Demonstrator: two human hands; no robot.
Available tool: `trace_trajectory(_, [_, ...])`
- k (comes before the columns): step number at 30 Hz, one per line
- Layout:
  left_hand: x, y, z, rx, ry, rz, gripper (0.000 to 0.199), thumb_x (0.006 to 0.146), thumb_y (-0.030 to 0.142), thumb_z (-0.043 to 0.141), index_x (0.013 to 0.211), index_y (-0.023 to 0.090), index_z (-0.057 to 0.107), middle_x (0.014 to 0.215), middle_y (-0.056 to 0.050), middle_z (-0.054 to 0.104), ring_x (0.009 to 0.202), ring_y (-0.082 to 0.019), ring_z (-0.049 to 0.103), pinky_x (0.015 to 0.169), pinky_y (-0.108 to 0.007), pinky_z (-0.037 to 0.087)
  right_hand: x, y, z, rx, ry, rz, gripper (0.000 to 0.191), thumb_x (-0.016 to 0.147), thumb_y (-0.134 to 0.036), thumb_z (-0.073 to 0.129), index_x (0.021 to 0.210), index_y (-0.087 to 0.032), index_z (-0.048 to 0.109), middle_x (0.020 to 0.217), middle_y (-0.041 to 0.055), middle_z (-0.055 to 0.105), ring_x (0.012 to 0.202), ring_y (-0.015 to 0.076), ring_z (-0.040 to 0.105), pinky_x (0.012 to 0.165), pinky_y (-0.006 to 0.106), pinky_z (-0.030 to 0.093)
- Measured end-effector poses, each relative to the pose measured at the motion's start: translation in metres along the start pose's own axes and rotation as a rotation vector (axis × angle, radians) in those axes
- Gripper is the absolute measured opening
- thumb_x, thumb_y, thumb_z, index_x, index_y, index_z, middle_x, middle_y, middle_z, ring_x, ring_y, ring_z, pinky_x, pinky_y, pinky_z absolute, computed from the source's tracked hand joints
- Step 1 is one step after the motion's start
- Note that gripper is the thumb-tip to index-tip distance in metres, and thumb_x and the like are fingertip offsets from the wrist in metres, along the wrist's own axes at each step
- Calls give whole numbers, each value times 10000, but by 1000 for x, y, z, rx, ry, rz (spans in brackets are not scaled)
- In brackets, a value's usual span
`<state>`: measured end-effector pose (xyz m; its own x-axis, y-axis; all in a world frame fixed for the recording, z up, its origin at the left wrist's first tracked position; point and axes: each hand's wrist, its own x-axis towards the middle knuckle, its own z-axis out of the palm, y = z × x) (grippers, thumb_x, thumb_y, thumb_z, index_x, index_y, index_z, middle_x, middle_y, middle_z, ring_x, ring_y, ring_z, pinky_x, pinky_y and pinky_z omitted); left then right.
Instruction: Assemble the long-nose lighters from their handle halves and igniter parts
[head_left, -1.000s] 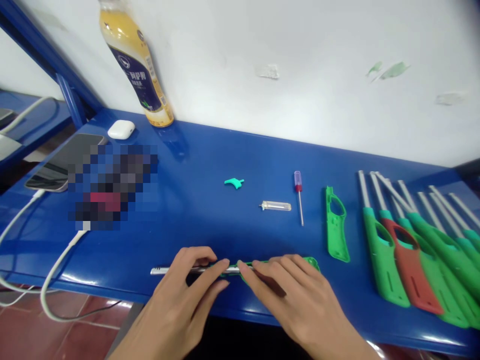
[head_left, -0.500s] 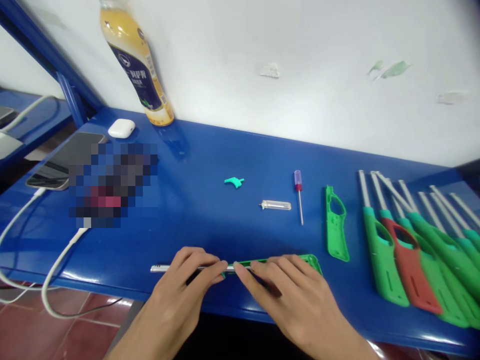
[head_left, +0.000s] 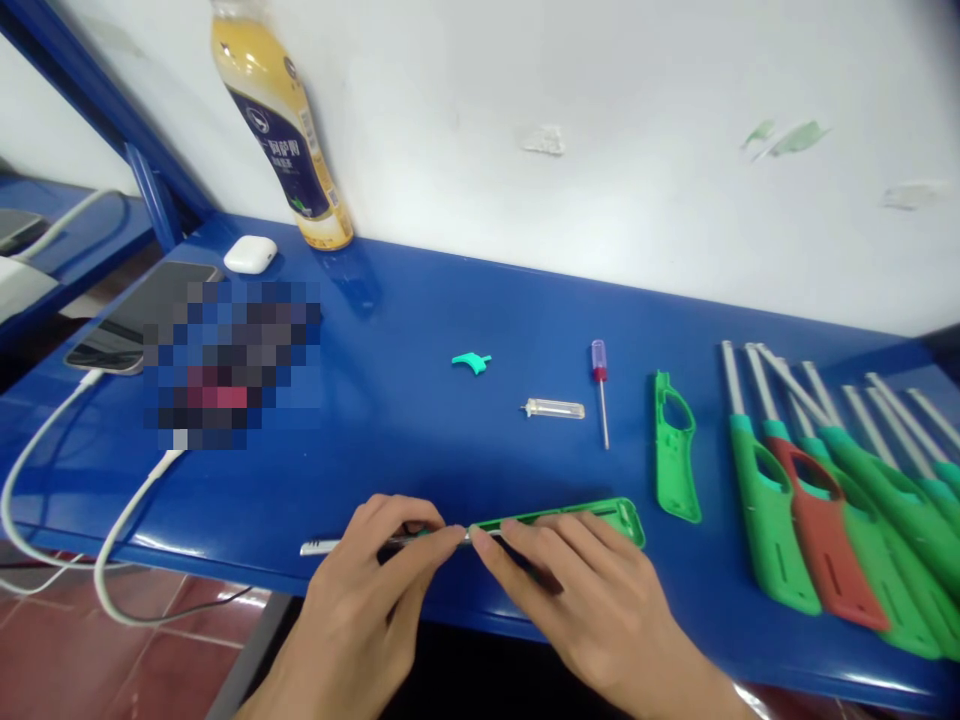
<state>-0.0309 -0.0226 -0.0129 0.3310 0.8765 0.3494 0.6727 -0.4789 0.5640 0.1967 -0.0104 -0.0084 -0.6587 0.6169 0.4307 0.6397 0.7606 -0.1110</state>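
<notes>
Near the table's front edge, my left hand (head_left: 375, 570) is closed around a silver lighter tube (head_left: 321, 547), whose slotted tip sticks out to the left. My right hand (head_left: 585, 580) grips a green lighter half-shell (head_left: 628, 515) lying lengthwise, its rounded end showing past the fingers. Both sets of fingertips almost meet where tube and shell come together; the small parts under them are hidden. Beyond the hands lie a teal trigger (head_left: 471, 363), a clear fuel tank (head_left: 555, 408) and a screwdriver (head_left: 600, 375) with a purple handle. A second green half-shell (head_left: 675, 465) rests to their right.
Several long green lighters (head_left: 772, 550) and a red one (head_left: 847, 570) lie along the right side. At the left are a phone (head_left: 124, 325), white cables (head_left: 124, 520), a white earbud case (head_left: 250, 255), a blurred-out item and a drink bottle (head_left: 289, 150) by the wall.
My left fingertips have shifted slightly right, closer to my right thumb. A little more of the green half-shell's right end shows. The view has moved slightly; the loose parts stay put.
</notes>
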Motion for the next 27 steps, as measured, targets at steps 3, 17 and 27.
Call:
trace_trajectory(3, [2,6,3,30,30,-52,261,1017,96,528,1202,215,669,1071,-42,582,924,-140,578,807,-301,518,1,1,0,48,12,31,351,1051,-107,420,1273,-169,685,1056,32,739,829,173,607,750,331,435])
trace_trajectory(17, [11,12,6,-61,55,-227,151,987,207,618,1005,317,721,984,32,645,841,-131,643,751,-303,537,-5,7,1,277,-43,187,506,954,11,468,1332,-276,646,1120,33,699,868,158,605,772,324,462])
trace_trajectory(27, [16,9,7,-67,68,-161,174,969,154,641,977,296,741,917,17,652,804,-138,599,669,-272,534,-3,4,1,216,-46,177,403,991,-65,477,1300,-242,664,1102,43,704,845,168,602,746,333,459])
